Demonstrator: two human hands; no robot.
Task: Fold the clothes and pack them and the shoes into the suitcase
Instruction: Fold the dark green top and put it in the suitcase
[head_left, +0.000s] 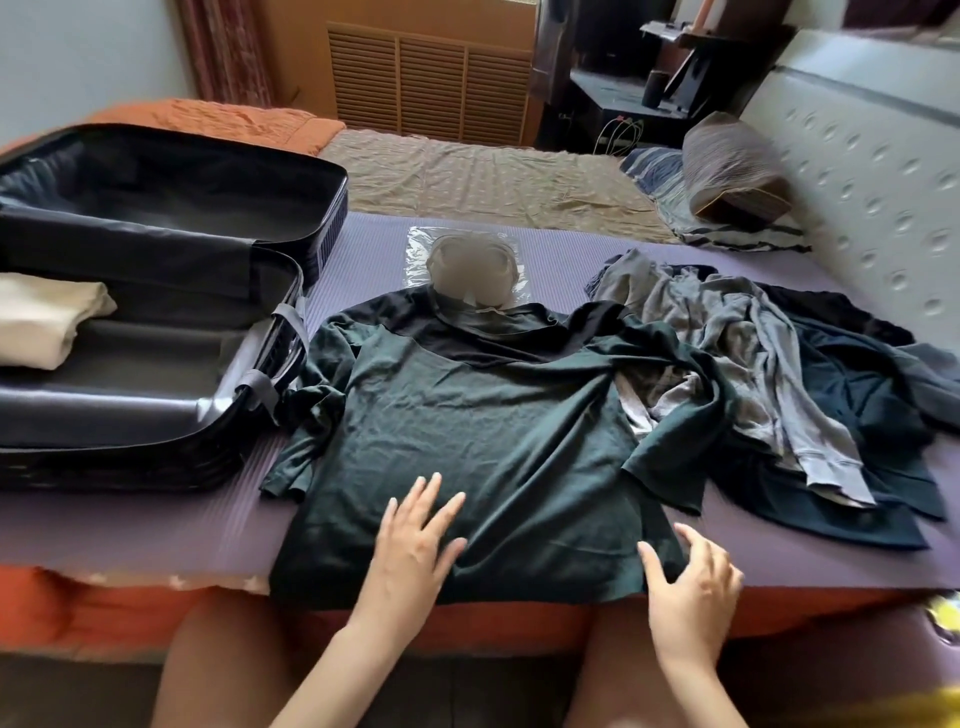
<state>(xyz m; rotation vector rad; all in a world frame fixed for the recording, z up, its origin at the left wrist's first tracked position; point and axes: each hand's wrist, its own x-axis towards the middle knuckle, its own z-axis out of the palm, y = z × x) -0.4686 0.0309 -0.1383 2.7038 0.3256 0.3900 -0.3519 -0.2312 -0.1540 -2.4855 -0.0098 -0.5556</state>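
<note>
One open suitcase (156, 410) lies at the left on a purple mat (156, 519), its two halves spread apart; the near half holds one folded cream garment (47, 322), lying against its left side.

One dark green shirt (457, 415) is spread flat on the mat just right of the suitcase. Its long axis runs from the person outward, with the hem at the near edge of the mat and the collar pointing away. One sleeve is crumpled against the suitcase corner; the other is draped onto one loose pile of clothes (753, 364) at the right. The pile is grey and navy pieces tangled together, and how many I cannot tell. One clear plastic bag (421, 249) lies just beyond the collar; what is in it is blurred.

Two hands are in view. The left hand (415, 540) rests flat on the lower middle of the shirt, fingers straight and spread, gripping nothing. The right hand (691, 577) is at the shirt's lower right corner, fingers spread and slightly bent over the hem, pinching no cloth that I can see.

One pillow (732, 166) lies at the far right.
</note>
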